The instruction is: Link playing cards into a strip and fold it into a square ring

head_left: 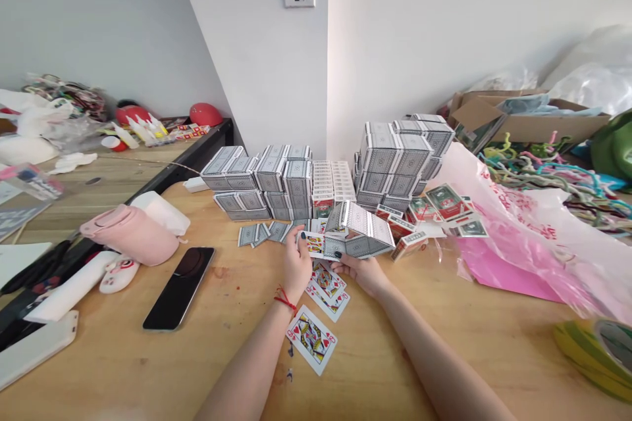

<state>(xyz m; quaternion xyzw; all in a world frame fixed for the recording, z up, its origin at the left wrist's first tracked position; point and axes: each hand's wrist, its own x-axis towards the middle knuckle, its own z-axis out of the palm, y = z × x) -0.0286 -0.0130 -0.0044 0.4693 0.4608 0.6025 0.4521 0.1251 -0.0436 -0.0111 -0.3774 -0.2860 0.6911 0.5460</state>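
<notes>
My left hand (297,263) pinches a face-up court card (315,244) at its edge, above the wooden table (222,355). My right hand (364,271) grips a spread fan of playing cards (359,237), patterned backs up, right beside the left hand. Below both hands lie face-up court cards (326,286) on the table, and one more face-up card (312,338) sits nearer me by my left wrist, which wears a red string. A few face-down cards (261,233) lie just left of the hands.
Stacks of boxed card decks (261,181) and taller stacks (397,158) stand at the back against the wall. A black phone (180,286) and pink pouch (131,233) lie left. A pink plastic bag (513,237) and cardboard box (528,122) sit right.
</notes>
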